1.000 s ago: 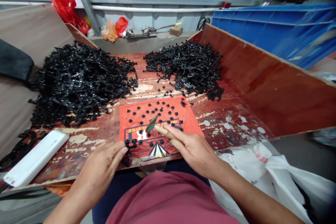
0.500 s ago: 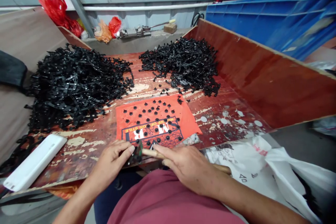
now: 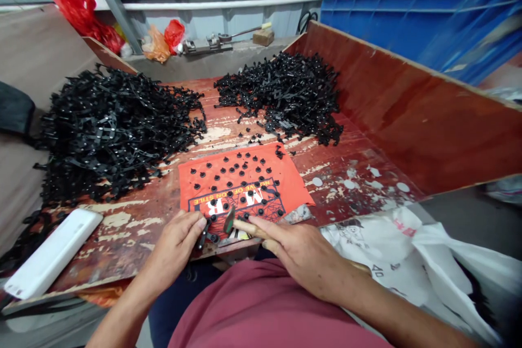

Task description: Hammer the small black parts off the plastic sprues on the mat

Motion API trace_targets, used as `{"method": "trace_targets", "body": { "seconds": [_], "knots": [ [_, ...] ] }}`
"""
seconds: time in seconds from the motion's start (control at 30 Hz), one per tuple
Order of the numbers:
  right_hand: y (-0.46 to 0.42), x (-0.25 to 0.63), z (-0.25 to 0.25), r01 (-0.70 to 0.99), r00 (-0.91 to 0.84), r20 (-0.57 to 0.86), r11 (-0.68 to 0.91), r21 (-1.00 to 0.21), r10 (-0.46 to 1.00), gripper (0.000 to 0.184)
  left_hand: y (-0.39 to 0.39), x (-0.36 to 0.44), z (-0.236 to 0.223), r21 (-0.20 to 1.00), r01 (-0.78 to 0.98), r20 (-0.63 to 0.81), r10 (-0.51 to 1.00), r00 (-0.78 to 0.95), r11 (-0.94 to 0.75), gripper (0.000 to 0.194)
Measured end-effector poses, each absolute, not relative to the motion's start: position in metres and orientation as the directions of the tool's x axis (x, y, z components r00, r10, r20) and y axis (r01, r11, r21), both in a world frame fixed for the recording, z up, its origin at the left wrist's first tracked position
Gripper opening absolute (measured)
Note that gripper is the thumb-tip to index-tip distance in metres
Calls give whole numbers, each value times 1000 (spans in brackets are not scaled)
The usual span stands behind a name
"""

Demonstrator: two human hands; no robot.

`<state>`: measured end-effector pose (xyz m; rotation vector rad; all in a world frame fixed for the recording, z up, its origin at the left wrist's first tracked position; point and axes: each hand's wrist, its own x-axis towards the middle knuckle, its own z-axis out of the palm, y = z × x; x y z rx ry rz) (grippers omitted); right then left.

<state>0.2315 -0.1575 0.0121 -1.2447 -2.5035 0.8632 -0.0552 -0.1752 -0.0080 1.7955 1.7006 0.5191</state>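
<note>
My right hand [image 3: 304,258] is wrapped round the wooden handle of a small hammer [image 3: 229,220], whose dark greenish head is over the near edge of the orange cloth. Between thumb and fingers, my left hand [image 3: 177,242] pinches a black plastic strap piece [image 3: 203,235] with small round knobs, just left of the hammer head. The two do not seem to touch. Printed lettering shows on the orange cloth [image 3: 291,185], where several small black round caps [image 3: 230,184] stand in loose rows. My left fingers partly hide the held piece.
Black strap pieces form a big pile [image 3: 110,130] on the left and another pile [image 3: 285,92] at the back right. A white oblong case [image 3: 53,253] lies at the left front. A reddish board [image 3: 399,103] walls the right side, with a blue crate [image 3: 391,24] behind.
The hammer head has lifted and moved right, away from my left hand. More of the black strap piece shows in my left fingers. The view has shifted slightly.
</note>
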Motion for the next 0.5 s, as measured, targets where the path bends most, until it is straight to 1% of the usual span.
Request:
{"method": "trace_targets", "body": {
  "seconds": [0.07, 0.2, 0.3, 0.5],
  "knots": [
    [-159, 234, 8, 667, -622, -80, 474, -575, 779, 52, -175, -54, -7, 636, 772, -122, 985, 123, -17, 42],
    [-162, 235, 7, 677, -630, -116, 469, -567, 768, 56, -170, -54, -3, 562, 826, -75, 992, 105, -45, 43],
    [-162, 234, 7, 669, -635, -133, 455, -588, 761, 56, -163, -55, -5, 553, 831, -76, 990, 115, -54, 44],
    [-160, 236, 3, 682, -627, -160, 439, -585, 762, 55, -158, -52, -15, 511, 857, -88, 987, 133, -70, 43]
  ]
}}
